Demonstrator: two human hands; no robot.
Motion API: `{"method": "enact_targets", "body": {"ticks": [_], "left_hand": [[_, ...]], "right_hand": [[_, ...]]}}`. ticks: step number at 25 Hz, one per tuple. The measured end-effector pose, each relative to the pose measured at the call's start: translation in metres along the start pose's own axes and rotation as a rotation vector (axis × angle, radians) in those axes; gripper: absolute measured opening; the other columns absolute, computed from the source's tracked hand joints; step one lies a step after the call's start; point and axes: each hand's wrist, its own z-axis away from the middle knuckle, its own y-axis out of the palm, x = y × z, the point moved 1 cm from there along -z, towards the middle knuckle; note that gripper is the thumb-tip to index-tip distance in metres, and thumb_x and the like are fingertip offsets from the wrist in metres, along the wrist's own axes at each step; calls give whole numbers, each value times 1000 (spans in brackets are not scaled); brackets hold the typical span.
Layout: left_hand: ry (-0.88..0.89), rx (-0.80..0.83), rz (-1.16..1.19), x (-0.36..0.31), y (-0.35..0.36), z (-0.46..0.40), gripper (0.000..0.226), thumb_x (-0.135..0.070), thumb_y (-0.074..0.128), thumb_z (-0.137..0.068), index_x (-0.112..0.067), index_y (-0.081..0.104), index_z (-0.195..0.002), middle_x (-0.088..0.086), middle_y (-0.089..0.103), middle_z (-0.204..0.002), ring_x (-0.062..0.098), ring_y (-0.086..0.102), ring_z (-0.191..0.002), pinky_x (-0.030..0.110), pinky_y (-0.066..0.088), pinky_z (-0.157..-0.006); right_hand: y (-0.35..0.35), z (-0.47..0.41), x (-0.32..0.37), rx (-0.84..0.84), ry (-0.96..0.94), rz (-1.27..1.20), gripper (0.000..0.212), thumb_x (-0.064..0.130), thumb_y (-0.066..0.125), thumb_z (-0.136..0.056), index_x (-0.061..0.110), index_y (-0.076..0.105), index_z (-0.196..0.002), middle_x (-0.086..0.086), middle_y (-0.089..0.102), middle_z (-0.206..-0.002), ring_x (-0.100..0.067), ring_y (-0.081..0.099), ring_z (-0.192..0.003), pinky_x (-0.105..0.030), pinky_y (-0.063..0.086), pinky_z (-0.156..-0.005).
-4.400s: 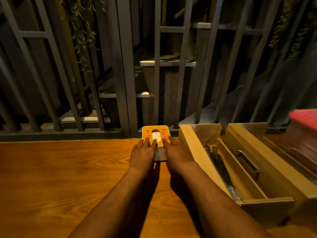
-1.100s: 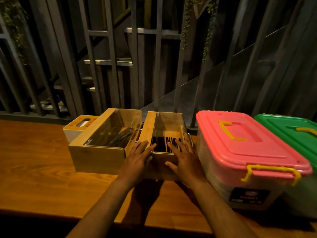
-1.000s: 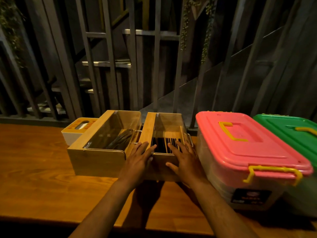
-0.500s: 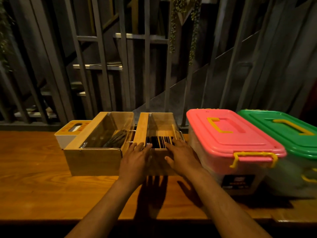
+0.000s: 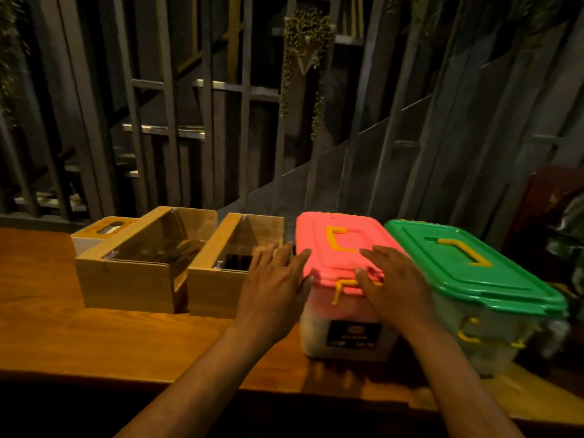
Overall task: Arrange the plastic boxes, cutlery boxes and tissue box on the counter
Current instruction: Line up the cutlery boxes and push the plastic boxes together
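Along the back of the wooden counter stand, left to right, a white and yellow tissue box, two wooden cutlery boxes with clear lids, a pink-lidded plastic box and a green-lidded plastic box. My left hand lies flat with spread fingers at the pink box's left front corner, between it and the right cutlery box. My right hand rests flat on the pink lid's front right part, over its yellow latch. Neither hand grips anything.
Grey metal bars rise straight behind the counter's back edge, with a hanging plant beyond. A dark object stands right of the green box. The counter's front edge runs just under my forearms.
Both hands have left the right cutlery box and moved right onto the pink plastic box. The view has swung right. Earlier still, they were on the tissue box.
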Motion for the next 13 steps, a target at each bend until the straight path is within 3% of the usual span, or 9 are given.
{"method": "enact_targets", "body": {"ticks": [4, 8, 13], "left_hand": [[-11, 97, -16, -66, 32, -5, 61, -59, 17, -91, -36, 37, -144, 6, 42, -150, 28, 31, -141, 49, 26, -115], [-36, 52, -69, -78, 53, -3, 49, -55, 28, -96, -35, 46, -137, 3, 50, -141, 28, 41, -131, 48, 29, -110], [-23, 39, -64, -72, 61, -9, 46, -54, 26, -98, -34, 43, -136, 2, 45, -143, 25, 34, -134, 42, 21, -113]], "right_hand": [[-10, 23, -52, 204, -76, 82, 75, 69, 43, -75, 32, 46, -140, -4, 47, -148, -29, 41, -136, -45, 32, -113], [-5, 15, -70, 248, -211, 139, 77, 47, 64, -76, 33, 34, -146, -6, 38, -153, -33, 33, -141, -48, 28, -114], [-5, -5, -70, 296, -245, 208, 80, 50, 64, -80, 35, 26, -149, -5, 31, -157, -28, 34, -140, -43, 28, -114]]}}
